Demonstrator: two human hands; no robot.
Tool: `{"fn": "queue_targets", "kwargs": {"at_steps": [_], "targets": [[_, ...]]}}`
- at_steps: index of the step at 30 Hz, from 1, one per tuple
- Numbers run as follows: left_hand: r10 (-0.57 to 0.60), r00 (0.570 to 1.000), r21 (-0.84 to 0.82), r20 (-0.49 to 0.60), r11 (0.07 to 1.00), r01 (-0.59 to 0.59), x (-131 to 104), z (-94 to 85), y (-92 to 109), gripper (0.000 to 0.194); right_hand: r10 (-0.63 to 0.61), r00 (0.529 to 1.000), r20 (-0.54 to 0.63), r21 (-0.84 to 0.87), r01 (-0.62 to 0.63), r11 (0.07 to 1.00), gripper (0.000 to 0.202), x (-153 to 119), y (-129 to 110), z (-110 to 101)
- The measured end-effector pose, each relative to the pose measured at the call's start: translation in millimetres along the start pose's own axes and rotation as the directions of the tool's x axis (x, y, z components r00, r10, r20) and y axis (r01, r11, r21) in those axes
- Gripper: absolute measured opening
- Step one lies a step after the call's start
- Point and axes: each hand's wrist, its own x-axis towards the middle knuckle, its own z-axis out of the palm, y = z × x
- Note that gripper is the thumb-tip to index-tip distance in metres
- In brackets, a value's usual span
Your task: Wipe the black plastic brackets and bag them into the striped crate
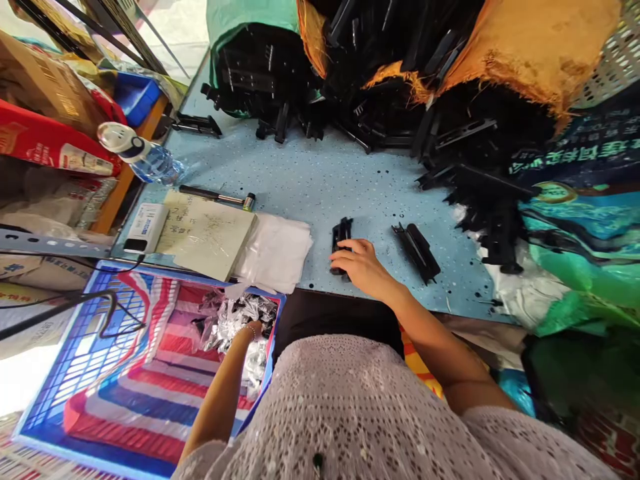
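My right hand has its fingers curled over a short black plastic part on the blue speckled table, near its front edge. To the right of that hand lies a longer black plastic part, set at a slant. My left hand reaches down into a blue crate lined with striped cloth. It is among small clear bags with dark things in them, and its fingers are hidden there.
Black plastic parts spill from a green sack and an orange sack at the back. Along the left stand a water bottle, a hammer, a notepad, a white box and white plastic bags.
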Motion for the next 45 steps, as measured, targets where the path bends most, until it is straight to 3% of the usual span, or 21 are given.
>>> {"fn": "queue_targets", "kwargs": {"at_steps": [3, 5, 6, 8, 10, 11, 14, 15, 17, 20, 22, 24, 26, 29, 31, 32, 36, 39, 41, 42, 45], "targets": [[0.062, 0.998, -0.136, 0.0, 0.989, -0.061, -10.6, -16.8, 20.5, 0.036, 0.106, 0.985, -0.139, 0.13, -0.088, 0.988, 0.031, -10.2, 0.4, 2.8], [0.205, 0.965, -0.261, -0.165, 0.934, -0.243, -14.0, -31.2, 48.7, 0.04, 0.292, 0.934, -0.204, 0.119, -0.272, 0.955, 0.031, -11.5, 2.4, 5.8], [0.258, 0.908, -0.261, -0.331, 0.899, -0.351, -12.6, -38.3, 66.3, 0.04, 0.376, 0.906, -0.195, 0.086, -0.367, 0.926, 0.04, -11.1, 3.4, 7.8], [0.283, 0.688, -0.085, -0.669, 0.89, -0.448, -3.3, -51.8, 101.4, 0.035, 0.486, 0.868, -0.096, 0.003, -0.488, 0.873, 0.05, -10.4, 6.4, 11.6], [0.276, 0.501, 0.115, -0.82, 0.937, -0.329, 11.7, -64.2, 126.1, 0.022, 0.544, 0.839, 0.012, -0.009, -0.544, 0.839, 0.045, -12.0, 11.9, 13.1], [0.282, 0.473, 0.161, -0.835, 0.946, -0.282, 19.0, -70.1, 131.9, 0.016, 0.568, 0.822, 0.041, 0.031, -0.569, 0.822, 0.041, -13.8, 15.4, 12.7], [0.259, 0.535, 0.071, -0.804, 0.936, -0.346, 31.3, -85.7, 126.2, 0.013, 0.631, 0.771, 0.088, 0.396, -0.608, 0.688, 0.043, -17.7, 23.2, 7.1], [0.215, 0.567, -0.03, -0.796, 0.92, -0.39, 31.5, -89.5, 120.4, 0.013, 0.629, 0.766, 0.132, 0.576, -0.576, 0.58, 0.046, -16.5, 22.6, 4.8], [0.089, 0.622, -0.256, -0.778, 0.859, -0.444, 28.1, -94.1, 110.5, 0.021, 0.552, 0.794, 0.257, 0.861, -0.447, 0.242, 0.052, -7.3, 14.5, 2.1], [0.028, 0.659, -0.404, -0.752, 0.77, -0.493, 21.6, -93.2, 108.1, 0.03, 0.333, 0.847, 0.414, 0.905, -0.343, -0.252, 0.058, 23.4, -10.2, 8.4], [0.082, 0.655, -0.386, -0.751, 0.751, -0.536, 19.8, -90.0, 111.6, 0.029, 0.26, 0.844, 0.47, 0.851, -0.355, -0.387, 0.056, 48.5, -26.1, 20.4], [0.105, 0.643, -0.38, -0.758, 0.73, -0.568, 18.5, -87.6, 113.4, 0.028, 0.271, 0.814, 0.514, 0.832, -0.397, -0.387, 0.049, 68.5, -34.8, 35.2], [0.078, 0.61, -0.379, -0.789, 0.72, -0.582, 15.0, -87.4, 110.6, 0.029, 0.336, 0.783, 0.524, 0.848, -0.442, -0.291, 0.043, 77.9, -34.8, 47.8], [0.08, 0.44, -0.204, -0.894, 0.803, -0.559, 5.3, -89.5, 100.2, 0.021, 0.464, 0.784, 0.413, 0.891, -0.453, -0.027, 0.041, 69.8, -25.3, 55.4], [0.228, 0.321, 0.054, -0.919, 0.881, -0.47, 0.2, -90.5, 93.2, 0.012, 0.54, 0.802, 0.257, 0.888, -0.416, 0.195, 0.044, 55.1, -19.4, 52.6], [0.319, 0.302, 0.18, -0.898, 0.895, -0.409, -0.8, -90.9, 90.4, 0.017, 0.55, 0.815, 0.182, 0.873, -0.391, 0.291, 0.046, 47.0, -17.7, 49.5], [0.449, 0.373, 0.351, -0.812, 0.886, -0.303, 4.2, -93.7, 82.6, 0.04, 0.362, 0.928, 0.091, 0.76, -0.3, 0.577, 0.055, 20.9, -19.3, 34.2], [0.467, 0.364, 0.358, -0.806, 0.874, -0.327, 6.2, -93.9, 80.8, 0.053, 0.323, 0.94, 0.113, 0.56, -0.328, 0.761, 0.054, 14.8, -23.7, 29.7], [0.547, 0.34, 0.445, -0.765, 0.831, -0.335, 3.2, -86.8, 84.8, 0.059, 0.391, 0.912, 0.123, 0.545, -0.391, 0.742, 0.057, 17.4, -26.1, 32.6], [0.603, 0.333, 0.503, -0.724, 0.793, -0.344, 0.5, -80.1, 88.9, 0.062, 0.425, 0.892, 0.154, 0.613, -0.424, 0.667, 0.06, 20.0, -27.4, 35.4], [0.766, 0.33, 0.627, -0.552, 0.642, -0.442, -10.2, -51.8, 107.6, 0.075, 0.411, 0.832, 0.374, 0.854, -0.481, 0.197, 0.057, 29.7, -33.0, 44.6]]}}
